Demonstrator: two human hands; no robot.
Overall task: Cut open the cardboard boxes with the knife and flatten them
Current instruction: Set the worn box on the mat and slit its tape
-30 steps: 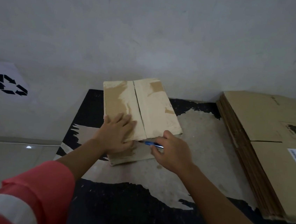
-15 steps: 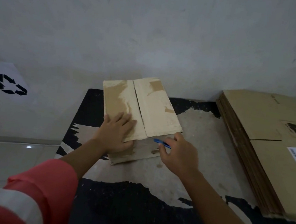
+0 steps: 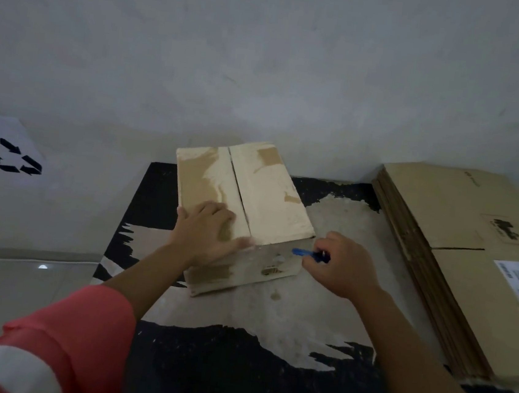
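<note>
The cardboard box [image 3: 267, 197] sits at the middle far side of the work surface, pale tan and turned slightly clockwise. Its two top flaps are closed, with a slit seam running near to far between them and brown tape patches on both. The left hand [image 3: 209, 232] presses flat on the left flap. The blue knife [image 3: 305, 254] lies level at the box's near right corner, gripped by the right hand [image 3: 343, 266], its tip seemingly against the near face. A stack of flattened boxes [image 3: 457, 249] lies at the right.
</note>
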